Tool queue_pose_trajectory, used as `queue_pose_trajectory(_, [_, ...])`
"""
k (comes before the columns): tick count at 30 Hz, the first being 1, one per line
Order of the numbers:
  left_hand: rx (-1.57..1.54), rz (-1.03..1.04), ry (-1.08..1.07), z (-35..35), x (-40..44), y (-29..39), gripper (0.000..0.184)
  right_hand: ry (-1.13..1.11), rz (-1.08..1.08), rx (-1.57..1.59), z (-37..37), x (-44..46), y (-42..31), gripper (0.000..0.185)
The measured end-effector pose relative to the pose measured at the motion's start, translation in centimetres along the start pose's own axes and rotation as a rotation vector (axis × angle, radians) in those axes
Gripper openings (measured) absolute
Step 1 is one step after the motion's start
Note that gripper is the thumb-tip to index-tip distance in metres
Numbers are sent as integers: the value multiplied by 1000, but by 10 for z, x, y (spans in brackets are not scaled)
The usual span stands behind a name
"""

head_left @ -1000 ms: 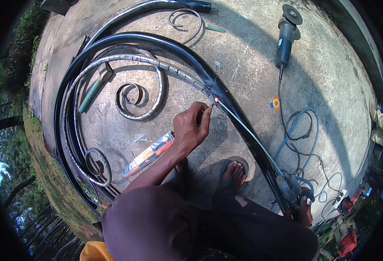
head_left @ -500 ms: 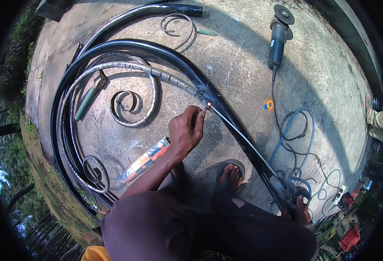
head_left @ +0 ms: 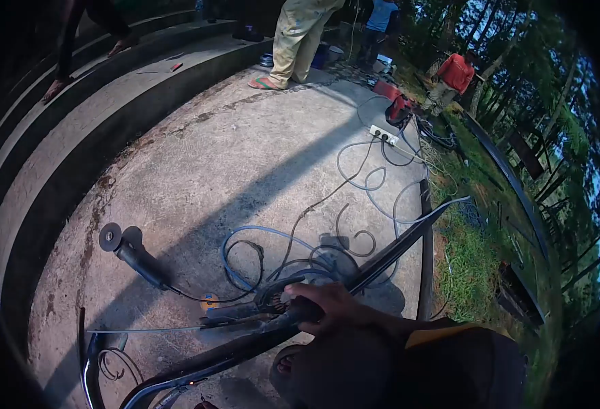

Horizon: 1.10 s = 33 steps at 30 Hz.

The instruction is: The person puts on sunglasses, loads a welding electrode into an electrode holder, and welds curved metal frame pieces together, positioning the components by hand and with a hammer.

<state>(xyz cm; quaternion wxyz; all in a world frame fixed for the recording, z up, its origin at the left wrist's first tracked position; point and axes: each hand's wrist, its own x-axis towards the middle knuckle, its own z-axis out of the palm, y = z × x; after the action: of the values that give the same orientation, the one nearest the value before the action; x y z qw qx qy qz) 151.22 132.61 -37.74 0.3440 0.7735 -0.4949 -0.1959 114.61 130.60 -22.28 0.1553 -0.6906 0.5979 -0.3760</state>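
Note:
My right hand [head_left: 337, 308] is wrapped round the electrode holder [head_left: 276, 300], whose jaws grip a thin pale rod [head_left: 143, 330] pointing left. The rod lies above the curved black pipe [head_left: 225, 349] in the view, and its tip is away from the small glowing spot [head_left: 192, 383] near the bottom edge. Beside that spot is part of a segmented metal strip [head_left: 170, 397]. Only a dark bit of my left hand [head_left: 206, 404] shows at the bottom edge; its fingers are mostly cut off.
An angle grinder [head_left: 133, 258] lies at the left, its cord running past an orange ring [head_left: 209, 302]. Blue and black cables loop round a power strip [head_left: 383, 135]. Concrete steps [head_left: 95, 129] rise at the left. A person in pale trousers [head_left: 296, 41] and others stand farther back.
My view has swung far to the right. The rod's tip has come away from the joint, where it was glowing, and my left hand has almost left the view.

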Motion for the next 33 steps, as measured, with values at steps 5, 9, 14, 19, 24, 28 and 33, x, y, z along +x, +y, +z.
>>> queue_pose_trajectory(5, [52, 182, 25, 10, -2, -17, 33, 53, 225, 51, 1, 3, -2, 57])
queue_pose_trajectory(9, [83, 287, 40, 14, -4, -30, 30, 65, 303, 48, 23, -11, 9, 40])
queue_pose_trajectory(14, [80, 265, 67, 11, -7, -34, 29, -39, 394, 140, 19, -13, 5, 56])
queue_pose_trajectory(19, [30, 274, 152, 12, -2, -41, 29, 5, 299, 150, 20, -13, 2, 38])
queue_pose_trajectory(24, [183, 130, 112, 12, -1, -60, 29, -38, 305, 155, 15, -13, -3, 40])
queue_pose_trajectory(28, [126, 32, 43, 9, 1, -58, 20, -56, 299, 122, 16, -14, -2, 42])
queue_pose_trajectory(33, [50, 16, 98, -7, 4, -42, 8, 91, 299, 207, 17, -10, -16, 46])
